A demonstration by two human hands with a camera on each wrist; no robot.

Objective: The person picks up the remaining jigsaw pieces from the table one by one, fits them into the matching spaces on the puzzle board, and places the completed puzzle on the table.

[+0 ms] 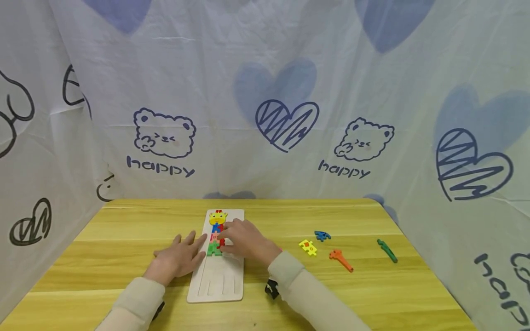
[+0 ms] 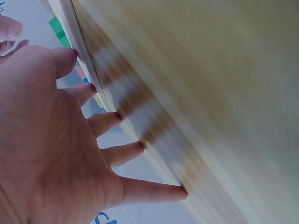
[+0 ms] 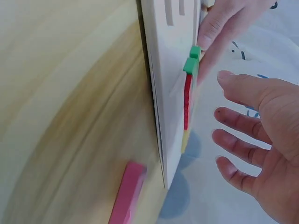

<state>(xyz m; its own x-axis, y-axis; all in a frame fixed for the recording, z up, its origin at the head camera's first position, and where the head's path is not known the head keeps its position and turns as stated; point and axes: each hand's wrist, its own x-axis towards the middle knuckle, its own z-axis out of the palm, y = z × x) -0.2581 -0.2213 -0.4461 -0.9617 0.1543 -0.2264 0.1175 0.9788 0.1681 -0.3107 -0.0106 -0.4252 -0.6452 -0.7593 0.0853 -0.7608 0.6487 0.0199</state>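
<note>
A white puzzle board (image 1: 223, 276) lies on the table with shallow outlined recesses in its near half. On its far half stand joined giraffe puzzle pieces: a yellow head (image 1: 217, 218), then blue and pink parts, a red strip (image 3: 187, 100) along one side and a green piece (image 1: 214, 249) at the bottom. My left hand (image 1: 181, 255) is spread flat, its fingertips touching down along the board's left edge. Over the right side of the giraffe my right hand (image 1: 244, 240) hovers, fingers loosely bent and holding nothing; the right wrist view shows them apart from the board.
Loose puzzle pieces lie to the right: a yellow one (image 1: 308, 247), a blue one (image 1: 322, 236), an orange one (image 1: 341, 260) and a green one (image 1: 387, 250). Beside the board is a pink piece (image 3: 127, 193), mostly behind my right forearm in the head view. A printed curtain (image 1: 232, 174) hangs behind.
</note>
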